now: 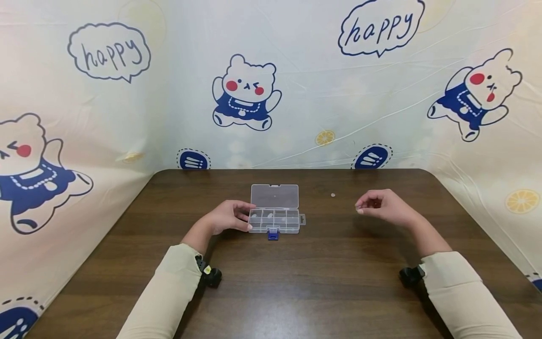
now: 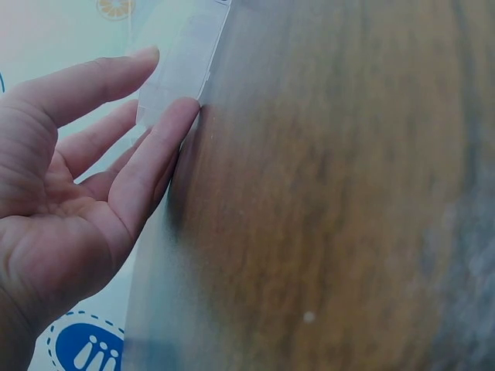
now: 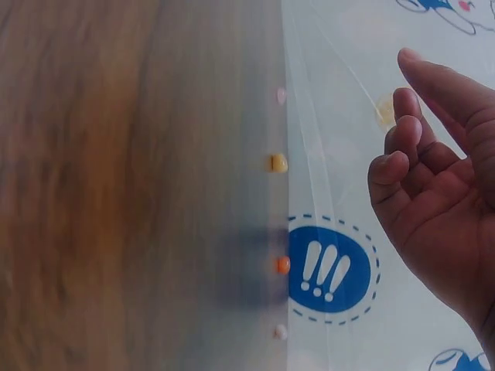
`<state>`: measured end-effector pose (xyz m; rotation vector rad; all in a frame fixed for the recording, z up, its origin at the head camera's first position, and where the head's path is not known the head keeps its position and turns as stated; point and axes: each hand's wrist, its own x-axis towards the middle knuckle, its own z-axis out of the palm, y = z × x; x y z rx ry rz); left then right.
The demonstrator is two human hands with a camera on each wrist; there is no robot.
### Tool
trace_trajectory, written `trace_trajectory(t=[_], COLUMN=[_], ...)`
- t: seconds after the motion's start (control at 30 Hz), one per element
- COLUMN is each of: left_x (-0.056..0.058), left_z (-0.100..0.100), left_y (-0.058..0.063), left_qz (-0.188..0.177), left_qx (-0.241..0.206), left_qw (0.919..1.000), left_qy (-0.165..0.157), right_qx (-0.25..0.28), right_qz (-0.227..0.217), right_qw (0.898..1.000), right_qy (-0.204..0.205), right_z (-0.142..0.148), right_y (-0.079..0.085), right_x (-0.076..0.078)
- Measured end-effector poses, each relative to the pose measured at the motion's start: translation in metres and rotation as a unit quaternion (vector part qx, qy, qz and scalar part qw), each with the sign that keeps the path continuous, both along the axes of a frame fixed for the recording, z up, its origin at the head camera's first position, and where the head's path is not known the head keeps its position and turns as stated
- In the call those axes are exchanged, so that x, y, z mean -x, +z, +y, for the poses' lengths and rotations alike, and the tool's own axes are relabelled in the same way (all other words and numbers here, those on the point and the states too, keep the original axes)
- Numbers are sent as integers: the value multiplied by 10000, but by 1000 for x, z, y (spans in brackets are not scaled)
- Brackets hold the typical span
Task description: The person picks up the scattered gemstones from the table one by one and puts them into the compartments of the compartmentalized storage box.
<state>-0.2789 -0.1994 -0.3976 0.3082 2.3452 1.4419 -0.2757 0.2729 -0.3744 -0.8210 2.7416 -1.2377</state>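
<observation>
A clear plastic compartment box (image 1: 274,231) with a blue latch (image 1: 273,234) stands mid-table, its lid (image 1: 274,195) raised at the back. Small whitish pieces lie in some of its compartments. My left hand (image 1: 228,217) grips the box's left end, thumb at the front corner and fingers behind; the left wrist view shows fingertips against the plastic (image 2: 182,62). To the right, my right hand (image 1: 389,207) hovers above the table, thumb and forefinger tips together on what looks like a small pale piece, mostly hidden. A small white piece (image 1: 332,195) lies between box and hand.
In the right wrist view, a pinkish piece (image 3: 281,96), a yellow piece (image 3: 278,163), an orange piece (image 3: 283,265) and a white piece (image 3: 280,331) stand in a row on the brown table (image 3: 116,193). A printed backdrop (image 1: 305,94) rises behind the table's far edge.
</observation>
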Motion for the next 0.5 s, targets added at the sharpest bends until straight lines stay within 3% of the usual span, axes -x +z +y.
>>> trace_trajectory(t=[0.5], left_x=[-1], left_z=[0], left_y=[1], left_qz=[-24], left_qx=[28], left_qw=[10000], left_qy=[20], right_qx=[135], right_qz=[-51], right_qw=[9996], right_qy=[256], right_z=[-26], right_y=[8], right_x=[1])
